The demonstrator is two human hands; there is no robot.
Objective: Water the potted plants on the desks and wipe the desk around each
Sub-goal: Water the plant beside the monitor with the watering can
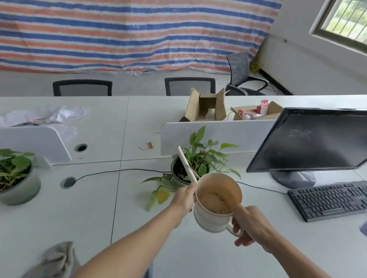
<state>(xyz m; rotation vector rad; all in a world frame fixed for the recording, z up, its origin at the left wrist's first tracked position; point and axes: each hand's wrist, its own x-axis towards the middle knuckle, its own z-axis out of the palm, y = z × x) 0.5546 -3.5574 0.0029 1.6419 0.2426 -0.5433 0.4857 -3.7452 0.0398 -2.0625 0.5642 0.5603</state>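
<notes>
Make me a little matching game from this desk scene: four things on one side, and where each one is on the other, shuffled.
1 watering can
2 grey cloth
3 keyboard
4 cardboard box

A in front of the monitor
B beyond the divider
C handle gripped by the right hand
D lying near the desk front edge

Pairs: 1-C, 2-D, 3-A, 4-B

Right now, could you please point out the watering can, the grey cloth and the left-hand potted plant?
watering can (209,220): head view, its lower outer wall.
grey cloth (56,259): head view, its crumpled middle.
left-hand potted plant (18,194): head view, the pot's wall.
</notes>
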